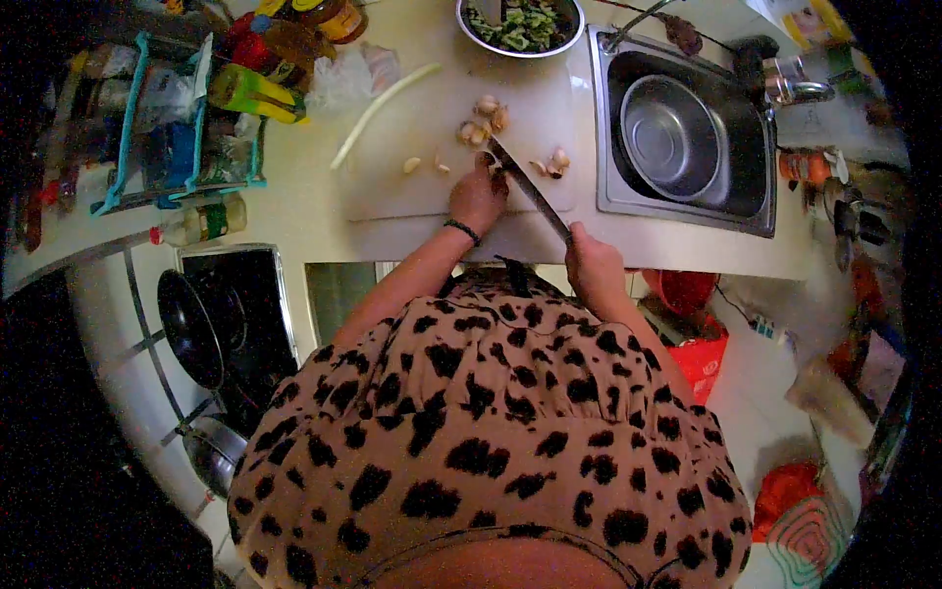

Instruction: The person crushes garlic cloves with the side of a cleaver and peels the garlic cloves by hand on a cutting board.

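My right hand (pixel 594 263) grips the handle of a kitchen knife (pixel 531 188), its blade slanting up and left over the white cutting board (pixel 378 201). The blade's far end is beside my left hand (pixel 479 199), whose fingers are closed on a small pale garlic clove (pixel 494 168). Just beyond the fingers sit several garlic bulbs (pixel 474 131). One peeled-looking clove (pixel 412 165) and a smaller piece (pixel 443 166) lie to the left. Right of the blade are more garlic pieces (pixel 557 163). A long pale green stalk (pixel 378 111) lies toward the board's left side.
A bowl of chopped greens (pixel 525 41) stands behind the board. To the right is a sink (pixel 608 187) with a metal basin (pixel 677 137) in it. Bottles (pixel 253 95) and a turquoise rack (pixel 125 123) crowd the left. A black pan (pixel 189 329) sits lower left.
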Demonstrator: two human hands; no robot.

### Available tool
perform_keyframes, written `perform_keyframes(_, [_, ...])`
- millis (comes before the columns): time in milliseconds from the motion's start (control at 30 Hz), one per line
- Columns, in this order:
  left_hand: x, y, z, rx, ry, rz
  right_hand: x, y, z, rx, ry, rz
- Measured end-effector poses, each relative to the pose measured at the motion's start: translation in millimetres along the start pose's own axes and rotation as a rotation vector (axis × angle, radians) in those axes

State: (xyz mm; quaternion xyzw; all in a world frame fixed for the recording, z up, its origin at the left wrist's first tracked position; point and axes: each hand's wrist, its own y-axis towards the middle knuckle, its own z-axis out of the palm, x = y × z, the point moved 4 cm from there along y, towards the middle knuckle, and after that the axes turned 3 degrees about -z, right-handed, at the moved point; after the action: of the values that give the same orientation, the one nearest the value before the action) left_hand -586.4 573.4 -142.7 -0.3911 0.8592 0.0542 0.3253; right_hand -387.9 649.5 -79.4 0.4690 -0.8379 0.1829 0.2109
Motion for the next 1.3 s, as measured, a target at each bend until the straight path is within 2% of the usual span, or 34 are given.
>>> perform_keyframes(167, [-5.8, 2.7, 7.0, 0.062, 0.029, -0.008, 3.9, 0.8, -3.3, -0.017, -0.043, 0.051])
perform_keyframes(267, [-1.6, 0.9, 13.9, 0.024, 0.01, -0.045, 6.0, 0.1, -4.5, -0.042, -0.046, 0.045])
perform_keyframes(400, [-2.4, -2.8, 13.3, -0.078, -0.034, 0.028, 7.3, 0.4, -3.0, -0.051, -0.046, -0.023])
perform_keyframes(467, [-1.9, -2.4, 13.5, -0.087, -0.026, 0.023, 5.1, -0.4, -5.6, 0.064, -0.065, 0.079])
perform_keyframes(533, [1.6, -2.5, 19.1, -0.007, -0.038, -0.022, 6.6, -1.2, -6.8, 0.034, -0.043, 0.052])
perform_keyframes(600, [-0.6, -1.6, 17.4, -0.018, -0.05, -0.007, 6.9, -0.2, -8.3, 0.006, -0.021, 0.021])
perform_keyframes(767, [9.0, -1.1, 26.5, 0.052, -0.088, -0.012, 3.4, 14.7, -3.9, 0.117, -0.106, 0.032])
perform_keyframes(833, [5.7, -4.1, 24.1, -0.133, -0.006, 0.189, -7.7, 17.2, 16.3, 0.145, -0.131, 0.007])
perform_keyframes(867, [7.5, -1.9, 24.7, -0.146, -0.005, 0.19, -9.6, 22.5, 21.8, 0.176, -0.151, -0.017])
perform_keyframes(933, [15.6, -5.4, 30.3, -0.072, -0.023, 0.124, -16.0, 18.8, 21.8, 0.149, -0.097, -0.008])
perform_keyframes(967, [9.4, -6.1, 25.5, -0.08, -0.022, 0.123, -22.5, 18.0, 22.2, 0.142, -0.05, 0.088])
perform_keyframes(1000, [1.7, -5.0, 21.5, 0.013, -0.045, 0.032, -29.9, 16.7, 23.8, 0.136, -0.004, 0.181])
perform_keyframes(1033, [-6.3, -3.5, 17.7, 0.106, -0.07, -0.06, -36.9, 13.5, 23.6, -0.039, 0.081, 0.124])
perform_keyframes(1167, [-13.0, 8.4, 15.4, 0.179, -0.015, -0.175, -28.8, 15.3, -9.1, -0.12, 0.192, 0.144])
perform_keyframes(1233, [1.9, 21.7, 11.9, -0.05, -0.129, -0.043, -26.5, 14.5, -12.3, -0.114, 0.181, 0.134])
perform_keyframes(1267, [10.6, 32.8, 12.1, -0.048, -0.128, -0.041, -26.1, 12.0, -14.1, -0.104, 0.174, 0.129])
perform_keyframes(1300, [18.3, 45.5, 5.5, -0.137, -0.187, -0.036, -24.5, 9.0, -18.1, -0.105, 0.176, 0.131])
